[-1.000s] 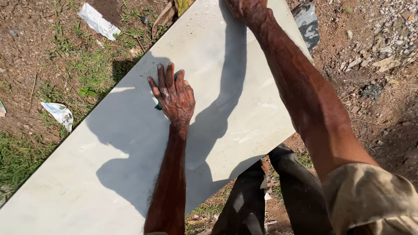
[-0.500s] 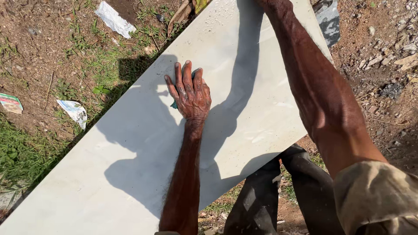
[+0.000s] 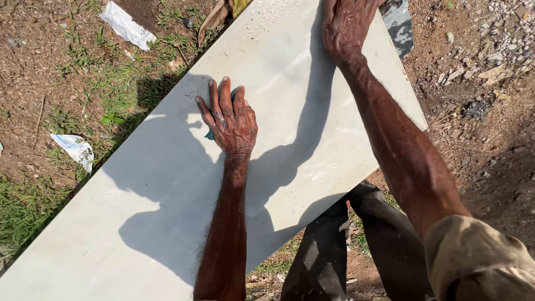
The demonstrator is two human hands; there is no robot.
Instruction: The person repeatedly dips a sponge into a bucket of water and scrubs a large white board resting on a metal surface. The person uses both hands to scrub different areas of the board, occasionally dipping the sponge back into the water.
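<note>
A long pale stone slab lies slanted across the view, raised over the ground. My left hand presses flat on its middle, fingers stretched out, with a small green pad held under the palm and showing at the fingertips. My right hand rests on the slab near its far right edge; its fingers are cut off by the top of the view. Water droplets speckle the slab near that hand.
Bare dirt with patches of grass lies to the left, with white paper litter and a crumpled wrapper. Gravel and stones lie to the right. My dark trouser legs stand under the slab's near edge.
The view swayed right and back. My left hand stays on about the same spot of the slab, its fingers now closer together. My right hand shows more fully.
</note>
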